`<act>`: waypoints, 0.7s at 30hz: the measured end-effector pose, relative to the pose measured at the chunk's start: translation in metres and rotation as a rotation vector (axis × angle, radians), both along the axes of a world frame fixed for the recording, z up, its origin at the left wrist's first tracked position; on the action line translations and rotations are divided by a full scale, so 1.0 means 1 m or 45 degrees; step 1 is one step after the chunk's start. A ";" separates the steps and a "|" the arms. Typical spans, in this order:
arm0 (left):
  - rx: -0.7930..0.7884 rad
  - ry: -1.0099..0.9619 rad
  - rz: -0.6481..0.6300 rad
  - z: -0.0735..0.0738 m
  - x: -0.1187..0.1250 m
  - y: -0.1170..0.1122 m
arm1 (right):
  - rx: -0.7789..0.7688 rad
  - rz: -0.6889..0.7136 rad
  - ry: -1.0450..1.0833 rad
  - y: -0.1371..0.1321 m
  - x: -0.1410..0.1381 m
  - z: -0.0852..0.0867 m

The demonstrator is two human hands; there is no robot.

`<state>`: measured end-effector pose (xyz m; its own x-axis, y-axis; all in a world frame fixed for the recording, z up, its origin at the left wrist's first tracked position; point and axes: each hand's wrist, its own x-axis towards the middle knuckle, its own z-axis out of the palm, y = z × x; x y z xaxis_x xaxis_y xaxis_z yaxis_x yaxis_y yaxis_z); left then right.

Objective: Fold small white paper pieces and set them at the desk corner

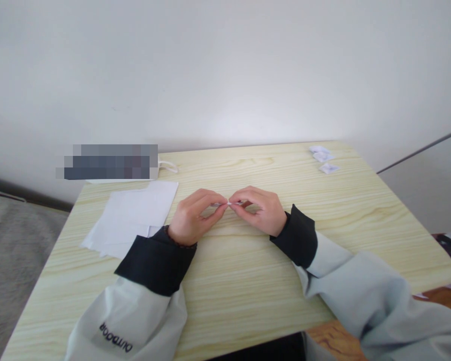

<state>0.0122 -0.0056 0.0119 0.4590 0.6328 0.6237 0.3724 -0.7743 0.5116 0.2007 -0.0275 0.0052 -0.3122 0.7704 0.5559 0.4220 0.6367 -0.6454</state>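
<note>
Both hands meet over the middle of the table, fingertips nearly touching. My left hand (195,213) pinches one end of a small folded piece of white paper (229,203) between thumb and fingers. The other end is pinched the same way by my right hand (261,208). Only a thin white edge of the paper shows; the fingers hide most of it. Beside my left wrist lies a stack of white paper sheets (135,213), partly covered by the dark cuff. Several small folded white papers (328,168) lie at the table's far right corner.
The light wood-grain table (248,281) stands against a white wall (248,75). A blurred-out object (108,163) sits at the back left, with a white loop (169,165) at its right side. Grey fabric (18,250) is left of the table.
</note>
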 end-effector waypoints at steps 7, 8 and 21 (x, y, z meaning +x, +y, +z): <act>0.071 0.064 -0.023 0.001 0.001 -0.001 | 0.156 0.039 -0.141 0.001 0.000 -0.002; 0.087 0.071 -0.017 0.002 0.001 -0.001 | 0.164 0.045 -0.170 0.001 0.000 -0.001; 0.077 0.084 -0.005 0.002 0.001 -0.002 | -0.002 0.042 -0.052 0.000 -0.002 -0.002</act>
<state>0.0128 -0.0080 0.0139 0.5025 0.5931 0.6291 0.4005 -0.8045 0.4386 0.1991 -0.0278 0.0032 -0.3600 0.7600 0.5412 0.4268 0.6500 -0.6288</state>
